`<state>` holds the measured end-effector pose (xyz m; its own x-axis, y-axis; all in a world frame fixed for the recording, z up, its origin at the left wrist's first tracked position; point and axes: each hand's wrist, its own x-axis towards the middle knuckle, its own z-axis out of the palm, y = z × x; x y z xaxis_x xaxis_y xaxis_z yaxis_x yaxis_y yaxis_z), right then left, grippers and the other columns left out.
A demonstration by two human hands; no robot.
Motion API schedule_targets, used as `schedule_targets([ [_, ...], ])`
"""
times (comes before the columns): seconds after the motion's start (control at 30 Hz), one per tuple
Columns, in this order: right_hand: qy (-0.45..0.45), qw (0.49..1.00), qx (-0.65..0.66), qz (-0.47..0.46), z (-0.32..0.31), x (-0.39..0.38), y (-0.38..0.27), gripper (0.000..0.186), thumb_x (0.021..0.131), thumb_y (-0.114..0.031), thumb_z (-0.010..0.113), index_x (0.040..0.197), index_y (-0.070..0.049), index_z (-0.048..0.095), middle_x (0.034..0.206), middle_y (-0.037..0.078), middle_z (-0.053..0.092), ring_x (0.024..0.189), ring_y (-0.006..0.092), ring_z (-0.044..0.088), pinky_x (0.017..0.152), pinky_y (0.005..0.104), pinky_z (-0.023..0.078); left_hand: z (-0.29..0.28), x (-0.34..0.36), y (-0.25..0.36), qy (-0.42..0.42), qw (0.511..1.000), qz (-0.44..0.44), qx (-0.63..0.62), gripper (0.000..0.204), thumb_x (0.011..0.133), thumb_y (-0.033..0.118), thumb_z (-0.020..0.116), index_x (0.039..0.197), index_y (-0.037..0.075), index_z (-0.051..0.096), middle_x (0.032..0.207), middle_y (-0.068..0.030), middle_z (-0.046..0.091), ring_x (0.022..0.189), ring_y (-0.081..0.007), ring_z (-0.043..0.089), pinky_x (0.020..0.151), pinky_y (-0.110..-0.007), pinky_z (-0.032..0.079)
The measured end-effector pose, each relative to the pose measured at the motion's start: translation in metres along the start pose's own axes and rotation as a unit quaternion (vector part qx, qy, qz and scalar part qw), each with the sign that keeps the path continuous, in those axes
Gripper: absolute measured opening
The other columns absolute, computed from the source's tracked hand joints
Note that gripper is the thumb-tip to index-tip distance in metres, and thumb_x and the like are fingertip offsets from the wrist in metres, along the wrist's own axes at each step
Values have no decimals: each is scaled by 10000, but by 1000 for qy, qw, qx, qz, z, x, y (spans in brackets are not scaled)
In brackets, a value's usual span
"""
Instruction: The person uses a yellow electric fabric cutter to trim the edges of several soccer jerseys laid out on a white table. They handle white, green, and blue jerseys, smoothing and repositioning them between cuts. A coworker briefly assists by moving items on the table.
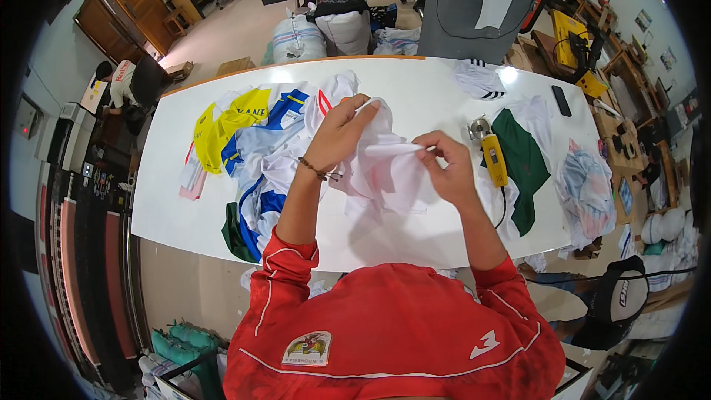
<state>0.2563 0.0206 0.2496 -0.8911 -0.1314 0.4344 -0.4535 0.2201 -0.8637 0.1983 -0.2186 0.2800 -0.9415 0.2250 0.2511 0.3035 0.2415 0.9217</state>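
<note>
Right hand (448, 167) pinches an edge of the white cloth (381, 167), thumb against fingers; left hand (337, 133) clamps its upper end. Cloth drapes between the hands over the middle of the worktop (385, 241); whether its lower folds touch down, can't tell. To spread it well, likely best: keep both pinches at the very edge, draw hands apart evenly, let the folds drop out before lowering.

Left of it, a heap runs from near edge toward far edge: yellow shirt (241, 122), blue-and-white garments (255, 144); crowds the left hand, could catch the cloth. Right of the right hand, yellow power cutter (492, 157) beside green cloth (522, 178), its cord toward near edge; probable snag. Phone (561, 101) near far right corner, striped white piece (478, 78) at far edge, pale printed cloth (585, 189) along right edge.
</note>
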Motion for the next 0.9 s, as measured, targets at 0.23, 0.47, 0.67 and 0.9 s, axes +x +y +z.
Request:
schedule_targets([
  [0.23,112,991,73,-4,-44,28,-33,151,1096,-215,589,1040,-76,573,888,-51,485,823,61,431,766,207,371,-12,-12,21,-181,926,8,330,450,790,202,826,1204,60,720,1043,-218,758,967,-417,730,854,-426,581],
  [0.47,99,995,22,12,-118,66,-56,231,1106,-308,578,1035,-89,586,919,-51,505,881,43,450,839,207,376,-74,20,-37,80,926,129,347,325,765,61,722,1087,95,756,1026,-190,762,958,-404,722,834,-484,585],
  [0.67,137,953,237,130,-159,132,24,256,1123,-225,528,1253,-34,637,1154,42,642,1100,144,612,1005,329,487,-97,75,-72,203,886,-27,416,368,803,62,663,1158,122,736,1056,-207,753,1015,-449,704,869,-519,580],
  [0.9,159,949,269,39,-173,126,-3,295,1136,-153,440,1306,41,582,1276,104,646,1174,227,638,1083,425,490,-160,85,-29,386,804,249,378,350,771,12,619,1108,16,711,1014,-194,731,928,-442,684,859,-498,553],
])
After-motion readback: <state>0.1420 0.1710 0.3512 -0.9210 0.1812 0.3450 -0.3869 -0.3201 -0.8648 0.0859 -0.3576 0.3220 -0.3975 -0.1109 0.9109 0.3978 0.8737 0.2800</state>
